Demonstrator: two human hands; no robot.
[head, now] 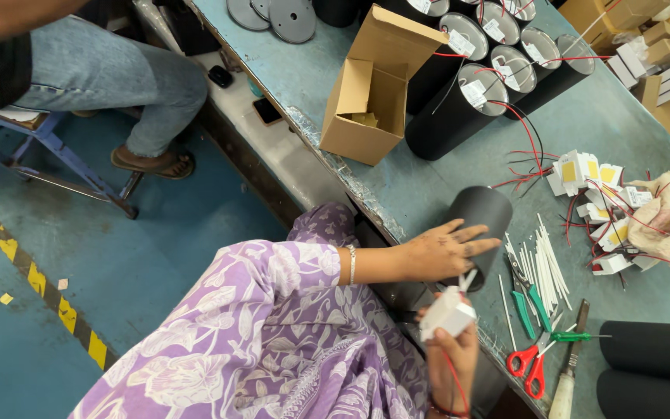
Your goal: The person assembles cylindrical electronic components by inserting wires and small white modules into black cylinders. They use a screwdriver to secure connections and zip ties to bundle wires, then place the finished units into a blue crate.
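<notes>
- Purple floral sleeve (pixel 273 326) is filling the lower middle of the view, nearest the camera, and belonging to the person wearing it.
- Right hand (pixel 450 353) is gripping a small white box-shaped part (pixel 447 313) with its fingers closed around it, and a thin red wire (pixel 453 380) is trailing down from it; this is happening just off the near edge of the tabletop (pixel 622 124).
- Left hand (pixel 437 250) is lying flat and open, fingers spread, on a black cylinder (pixel 481 217) that is resting on its side at the near edge of the tabletop.
- White strips (pixel 544 260), green-handled cutters (pixel 527 304) and red-handled scissors (pixel 527 366) are lying just beside the cylinder, toward the near right corner.
- An open cardboard box (pixel 366 105) is standing further back along the left edge, with more black cylinders (pixel 459 105) beside it.
- Another person in jeans (pixel 102 77) is sitting at the upper left, on the floor side.
</notes>
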